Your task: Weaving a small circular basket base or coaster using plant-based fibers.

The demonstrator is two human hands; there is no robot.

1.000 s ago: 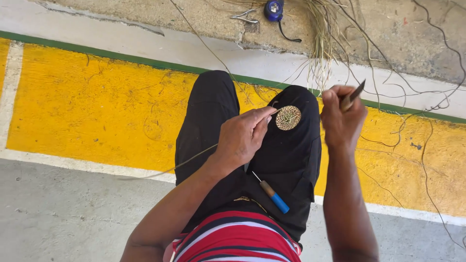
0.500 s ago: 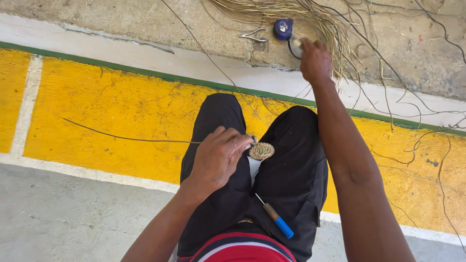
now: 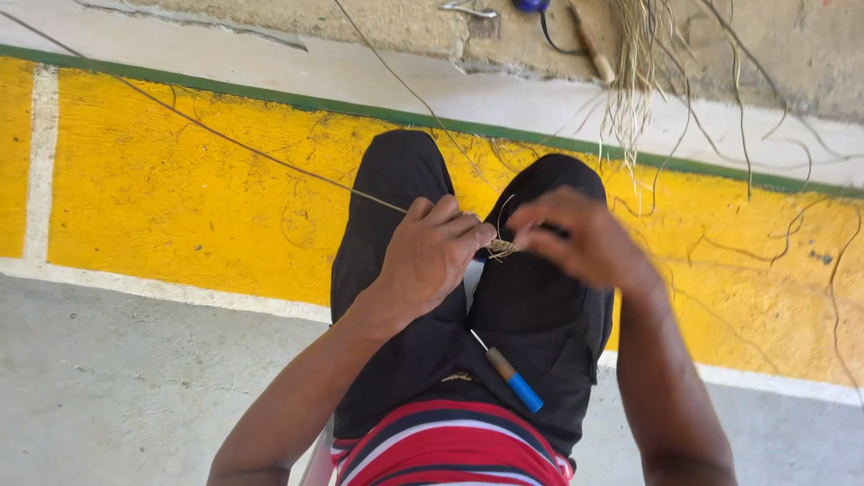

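A: Starting at the left, what shows?

B: A long thin fibre strand runs from the upper left across the yellow painted floor toward the knees. The left hand is closed narrow, its fingertips pinching a small woven disc that sits between the two knees, over the black trousers.

A: And what has changed?

B: Half a second ago the right arm was stretched far forward to the bundle of dry fibres on the concrete ledge. Now the right hand is back at the lap, just beside the disc, fingers curled; it is blurred, so whether it holds a fresh strand cannot be told. The disc itself has stayed in the left hand's pinch throughout.

A: What does that suggest?

B: Probably that the reach for material is over and both hands are meeting at the weave again.

A: Anything lower down?

B: An awl with a blue handle lies on the right thigh, untouched.
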